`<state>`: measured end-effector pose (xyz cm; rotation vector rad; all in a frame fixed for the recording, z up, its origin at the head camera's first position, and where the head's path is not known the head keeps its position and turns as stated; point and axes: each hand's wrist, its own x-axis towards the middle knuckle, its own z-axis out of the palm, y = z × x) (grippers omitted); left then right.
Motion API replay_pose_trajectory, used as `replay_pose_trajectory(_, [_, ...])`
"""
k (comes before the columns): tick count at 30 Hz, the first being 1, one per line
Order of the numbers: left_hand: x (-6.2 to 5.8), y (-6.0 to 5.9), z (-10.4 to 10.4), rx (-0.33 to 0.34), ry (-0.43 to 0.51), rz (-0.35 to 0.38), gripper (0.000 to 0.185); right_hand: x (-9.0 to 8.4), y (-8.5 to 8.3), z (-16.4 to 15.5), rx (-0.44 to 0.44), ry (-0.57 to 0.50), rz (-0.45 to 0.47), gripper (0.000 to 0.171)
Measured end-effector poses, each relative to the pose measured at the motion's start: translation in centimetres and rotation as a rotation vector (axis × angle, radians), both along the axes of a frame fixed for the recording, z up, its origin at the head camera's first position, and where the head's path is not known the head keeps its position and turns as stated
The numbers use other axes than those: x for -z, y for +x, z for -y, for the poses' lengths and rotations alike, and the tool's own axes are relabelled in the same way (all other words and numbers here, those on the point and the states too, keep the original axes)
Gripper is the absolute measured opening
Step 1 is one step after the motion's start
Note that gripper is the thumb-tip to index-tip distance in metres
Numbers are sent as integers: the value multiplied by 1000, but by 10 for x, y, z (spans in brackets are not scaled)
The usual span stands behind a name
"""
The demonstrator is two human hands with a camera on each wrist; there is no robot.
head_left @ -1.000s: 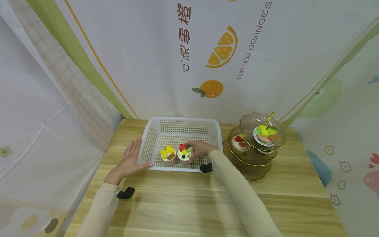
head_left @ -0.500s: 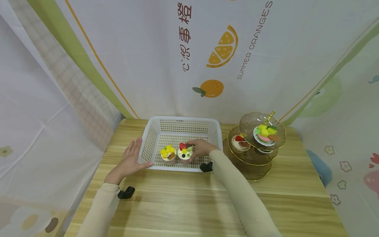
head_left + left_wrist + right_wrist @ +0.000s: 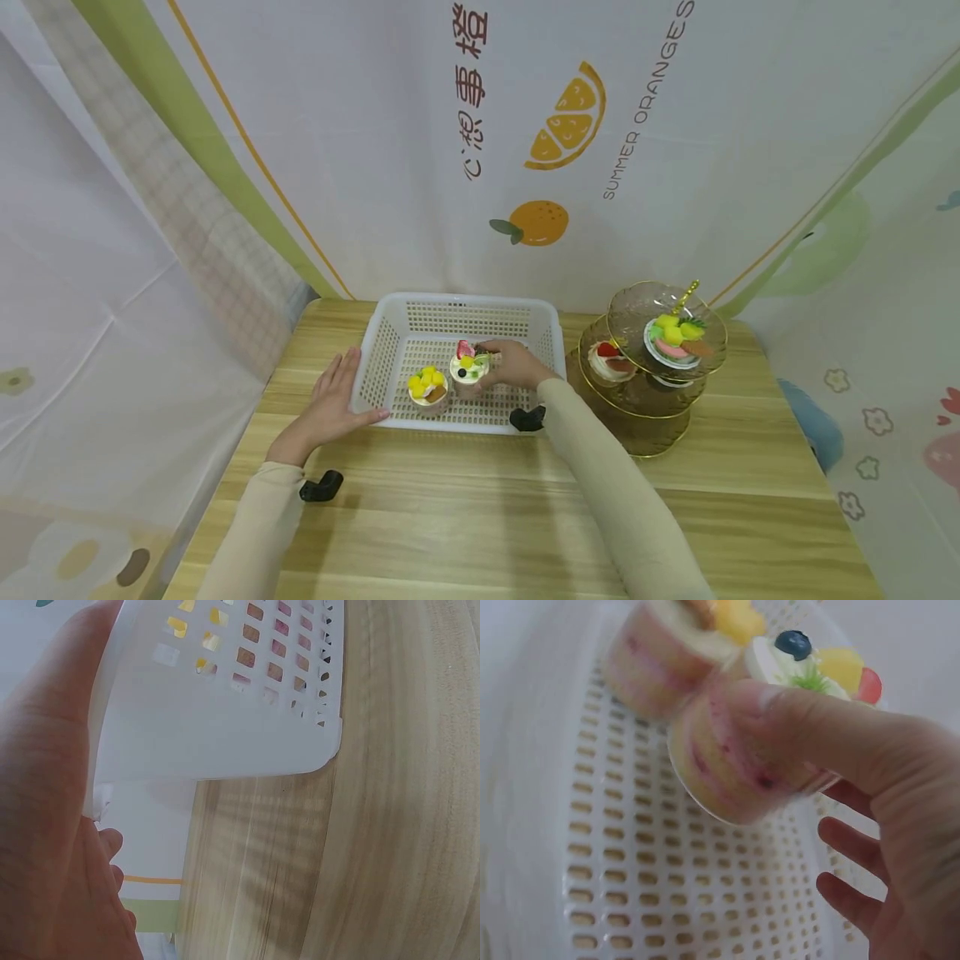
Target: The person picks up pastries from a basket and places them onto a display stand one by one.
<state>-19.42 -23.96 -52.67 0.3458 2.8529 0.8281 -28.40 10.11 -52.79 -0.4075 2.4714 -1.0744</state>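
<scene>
A white slotted basket (image 3: 390, 342) sits on the wooden table. My right hand (image 3: 508, 364) grips a strawberry-topped cup cake (image 3: 468, 369) and holds it lifted just above the basket floor; the right wrist view shows the thumb (image 3: 817, 727) across the cup cake (image 3: 720, 769). A second cup cake (image 3: 427, 389) with yellow fruit stands on the basket floor, to the lifted one's left. My left hand (image 3: 333, 400) lies flat against the basket's left wall (image 3: 225, 697), fingers straight.
A gold-rimmed tiered glass stand (image 3: 645, 392) stands right of the basket, with a fruit cake (image 3: 672, 340) on the top tier and a strawberry cake (image 3: 609, 358) below. Printed curtains hang behind and on both sides of the table (image 3: 480, 517).
My right hand has lifted the strawberry-topped cup cake up off the basket floor and slightly away from its neighbour. The left hand has stayed on the basket's side.
</scene>
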Motion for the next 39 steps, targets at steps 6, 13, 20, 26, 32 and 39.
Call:
replay_pose_trajectory(6, [1,-1,0,-1,-1,3,121,-13,-2,-2,69,-59,-88,89])
replay_pose_trajectory(13, [0,0,1,-1,4,8,121,-31,5,-7,153,-177,-158,91])
replay_pose_trajectory(20, [4,-1,1,-1,1,7,122,-38,28,-17,232,-224,-206,83])
replay_pose_trajectory(26, [4,0,2,0,9,-11,122,-50,61,-32,282,-250,-250,80])
replay_pose_trajectory(32, [5,-2,4,-4,14,-1,122,-62,93,-53,304,-231,-334,83])
replay_pose_trajectory(39, [8,-3,2,2,17,-9,121,-64,124,-82,361,-159,-402,80])
